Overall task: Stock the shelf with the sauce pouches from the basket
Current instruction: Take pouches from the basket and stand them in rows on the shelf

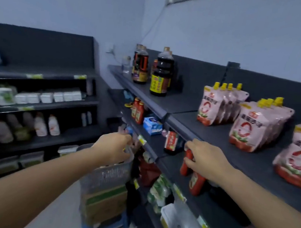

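Observation:
Pink sauce pouches with yellow caps stand in three rows on the dark top shelf (199,108): a far row (212,107), a middle row (253,129) and a near row (298,160). A grey plastic basket (109,174) sits low in the aisle beside the shelf unit. My left hand (114,145) reaches into the basket, fingers closed over a blurred pouch top with a yellow cap showing. My right hand (204,157) hovers just below the top shelf's front edge, fingers loosely curled in front of a red squeeze bottle (186,166); nothing is seen in it.
Dark soy sauce bottles (159,75) stand at the top shelf's far end. Red bottles, a blue box (152,126) and packets fill the lower shelves. The basket rests on a cardboard box (104,202) over a blue stool. Another shelf unit (35,100) with bottles stands left.

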`<state>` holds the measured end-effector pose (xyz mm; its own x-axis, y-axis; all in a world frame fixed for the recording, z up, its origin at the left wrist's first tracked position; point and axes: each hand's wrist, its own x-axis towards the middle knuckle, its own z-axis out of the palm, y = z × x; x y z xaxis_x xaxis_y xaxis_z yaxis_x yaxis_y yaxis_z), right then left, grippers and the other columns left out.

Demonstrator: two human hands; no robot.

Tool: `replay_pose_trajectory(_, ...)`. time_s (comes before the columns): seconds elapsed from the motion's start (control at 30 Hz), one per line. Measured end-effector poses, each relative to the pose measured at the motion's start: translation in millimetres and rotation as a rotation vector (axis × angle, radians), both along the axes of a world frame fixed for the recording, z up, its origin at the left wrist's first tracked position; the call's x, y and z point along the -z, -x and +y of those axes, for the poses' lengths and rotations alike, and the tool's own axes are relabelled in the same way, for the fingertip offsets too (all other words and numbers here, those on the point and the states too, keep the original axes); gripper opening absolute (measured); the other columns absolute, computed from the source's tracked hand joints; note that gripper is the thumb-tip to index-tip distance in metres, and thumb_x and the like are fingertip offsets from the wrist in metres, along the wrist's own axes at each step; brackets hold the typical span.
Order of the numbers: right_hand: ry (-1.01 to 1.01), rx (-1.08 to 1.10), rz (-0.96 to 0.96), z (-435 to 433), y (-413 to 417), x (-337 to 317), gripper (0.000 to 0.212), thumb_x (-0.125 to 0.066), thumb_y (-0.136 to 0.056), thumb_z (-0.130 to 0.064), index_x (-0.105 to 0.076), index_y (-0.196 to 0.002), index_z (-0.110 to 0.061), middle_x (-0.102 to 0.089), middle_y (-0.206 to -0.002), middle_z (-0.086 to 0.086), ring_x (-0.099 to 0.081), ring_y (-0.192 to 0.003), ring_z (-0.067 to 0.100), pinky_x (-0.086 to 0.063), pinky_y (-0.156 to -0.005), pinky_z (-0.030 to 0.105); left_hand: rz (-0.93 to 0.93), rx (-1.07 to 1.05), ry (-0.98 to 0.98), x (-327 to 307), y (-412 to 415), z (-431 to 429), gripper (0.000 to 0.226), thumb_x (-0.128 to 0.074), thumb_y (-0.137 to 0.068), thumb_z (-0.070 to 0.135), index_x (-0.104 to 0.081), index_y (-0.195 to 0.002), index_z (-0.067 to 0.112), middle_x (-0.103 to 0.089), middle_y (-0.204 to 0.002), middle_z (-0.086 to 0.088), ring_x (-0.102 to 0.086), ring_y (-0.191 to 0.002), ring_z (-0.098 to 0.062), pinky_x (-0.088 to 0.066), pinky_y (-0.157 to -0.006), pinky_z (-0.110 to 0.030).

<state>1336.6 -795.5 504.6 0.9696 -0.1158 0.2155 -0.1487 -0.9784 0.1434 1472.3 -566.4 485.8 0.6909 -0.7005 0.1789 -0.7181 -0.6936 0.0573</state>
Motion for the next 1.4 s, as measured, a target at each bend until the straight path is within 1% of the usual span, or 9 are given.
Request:
replay_pose_trajectory(0.1,0.014,-0.095,0.061,34.8,-44.9,17.4,0.032,-0.046,-0.092,-0.038,-0.047,-0.117,-0.017,-0.054,-0.116,0.003,-0.055,-0.102,0.022,-0.046,-0.069,0.033,0.037,-0.128,-0.092,14.8,-26.4,56.8,0.029,-0.053,-0.088,0.039,-0.054,-0.105,0.016,-0.054,-0.104,-0.001,-0.055,-0.101,-0.023,-0.036,-0.068,-0.029)
replay_pose_trajectory(0.17,0.03,-0.143,0.102,53.7,-71.5,31.3,0.034,-0.046,-0.093,-0.037,-0.046,-0.12,-0.016,-0.053,-0.117,0.004,-0.054,-0.105,0.023,-0.043,-0.069,0.031,0.074,-0.216,-0.107,28.0,-42.5,83.7,0.034,-0.055,-0.086,0.041,-0.055,-0.108,0.015,-0.057,-0.111,-0.003,-0.057,-0.102,-0.024,-0.039,-0.069,-0.029)
replay_pose_trajectory(0.3,0.066,-0.237,0.148,74.4,-124.1,57.2,0.036,-0.045,-0.093,-0.038,-0.045,-0.121,-0.015,-0.052,-0.118,0.005,-0.052,-0.109,0.024,-0.038,-0.069,0.032,0.129,-0.329,-0.145,60.0,-74.0,110.9,0.03,-0.054,-0.087,0.045,-0.054,-0.098,0.017,-0.06,-0.109,-0.002,-0.058,-0.098,-0.023,-0.04,-0.067,-0.03)
replay_pose_trajectory(0.43,0.021,-0.316,0.199,77.2,-186.8,76.7,0.038,-0.046,-0.093,-0.036,-0.045,-0.124,-0.015,-0.052,-0.12,0.005,-0.051,-0.111,0.024,-0.043,-0.073,0.034,0.188,-0.408,-0.182,86.2,-113.3,113.7,0.034,-0.053,-0.088,0.044,-0.052,-0.111,0.019,-0.058,-0.118,-0.002,-0.057,-0.105,-0.022,-0.039,-0.071,-0.029)
replay_pose_trajectory(0.57,-0.005,-0.359,0.239,72.2,-256.2,89.8,0.034,-0.049,-0.091,-0.032,-0.048,-0.119,-0.012,-0.053,-0.12,0.007,-0.05,-0.113,0.026,-0.044,-0.082,0.037,0.281,-0.455,-0.146,104.7,-162.0,104.8,0.048,-0.056,-0.088,0.042,-0.043,-0.129,0.021,-0.051,-0.132,-0.002,-0.052,-0.118,-0.022,-0.043,-0.086,-0.031)
replay_pose_trajectory(0.8,0.009,-0.468,0.296,65.1,-367.7,111.7,0.035,-0.048,-0.09,-0.031,-0.051,-0.118,-0.011,-0.054,-0.121,0.007,-0.05,-0.114,0.025,-0.043,-0.081,0.036,0.404,-0.533,-0.099,127.5,-238.1,87.8,0.047,-0.055,-0.089,0.042,-0.046,-0.128,0.017,-0.055,-0.126,-0.004,-0.053,-0.114,-0.023,-0.043,-0.088,-0.033)
replay_pose_trajectory(0.93,-0.034,-0.477,0.361,69.9,-415.9,130.9,0.034,-0.049,-0.089,-0.029,-0.052,-0.115,-0.009,-0.055,-0.12,0.009,-0.049,-0.115,0.026,-0.044,-0.084,0.036,0.474,-0.552,-0.044,143.5,-270.5,87.3,0.044,-0.053,-0.09,0.041,-0.045,-0.126,0.018,-0.057,-0.123,-0.003,-0.055,-0.11,-0.022,-0.044,-0.086,-0.033)
replay_pose_trajectory(1.1,-0.028,-0.462,0.443,82.4,-474.0,160.3,0.034,-0.046,-0.091,-0.031,-0.051,-0.115,-0.008,-0.054,-0.122,0.009,-0.048,-0.116,0.026,-0.041,-0.084,0.032,0.534,-0.534,-0.086,174.3,-329.1,96.5,0.044,-0.052,-0.091,0.041,-0.047,-0.126,0.014,-0.057,-0.123,-0.006,-0.054,-0.111,-0.024,-0.044,-0.088,-0.034)
replay_pose_trajectory(1.4,-0.119,-0.275,0.676,106.7,-568.4,229.0,0.039,-0.049,-0.091,-0.028,-0.049,-0.125,-0.01,-0.052,-0.131,0.009,-0.045,-0.124,0.024,-0.04,-0.092,0.031,0.662,-0.32,-0.203,247.1,-436.4,114.4,0.034,-0.053,-0.088,0.034,-0.057,-0.114,0.012,-0.06,-0.118,-0.011,-0.054,-0.108,-0.029,-0.045,-0.088,-0.035)
